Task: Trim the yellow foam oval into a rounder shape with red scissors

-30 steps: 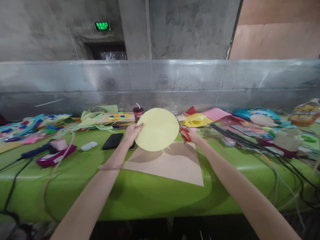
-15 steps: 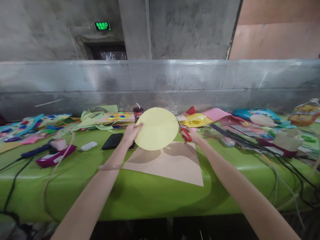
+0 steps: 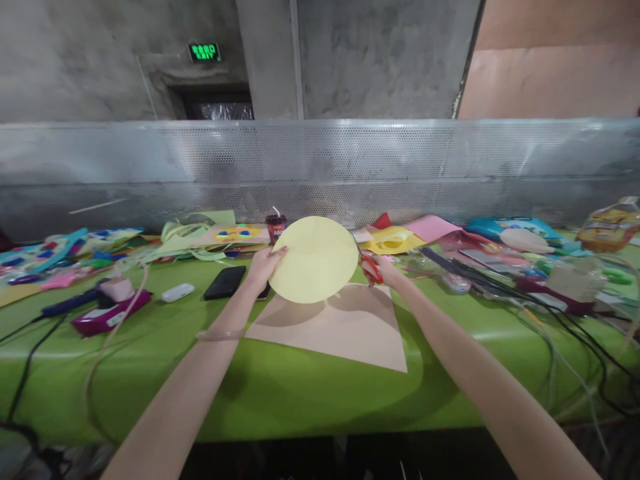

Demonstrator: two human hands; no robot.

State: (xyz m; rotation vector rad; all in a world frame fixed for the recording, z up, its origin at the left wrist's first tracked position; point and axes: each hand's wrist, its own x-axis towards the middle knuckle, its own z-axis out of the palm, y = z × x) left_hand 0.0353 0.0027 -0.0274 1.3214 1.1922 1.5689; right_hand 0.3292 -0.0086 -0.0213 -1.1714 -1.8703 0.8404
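My left hand (image 3: 263, 268) pinches the left edge of a round, pale yellow sheet of paper (image 3: 315, 260), thumb on its front face. The disc is raised above the table and faces me. My right hand (image 3: 381, 270) is closed around the red handles of a pair of scissors (image 3: 373, 269). Their blades lie along the disc's right edge, partly hidden behind it. Below the disc, a pale pinkish sheet (image 3: 340, 333) rests on the green tablecloth (image 3: 310, 407), and the disc casts a shadow on it.
Left of my hands lie a black phone (image 3: 225, 283), a white case (image 3: 178, 293) and a purple power strip (image 3: 111, 313). A dark cup with a straw (image 3: 276, 227) stands behind. Coloured sheets (image 3: 395, 239), dark cables (image 3: 530, 293) and an amber bottle (image 3: 609, 225) are to the right.
The yellow disc has shifted very slightly down and right. Both hands keep their holds, almost in the same place.
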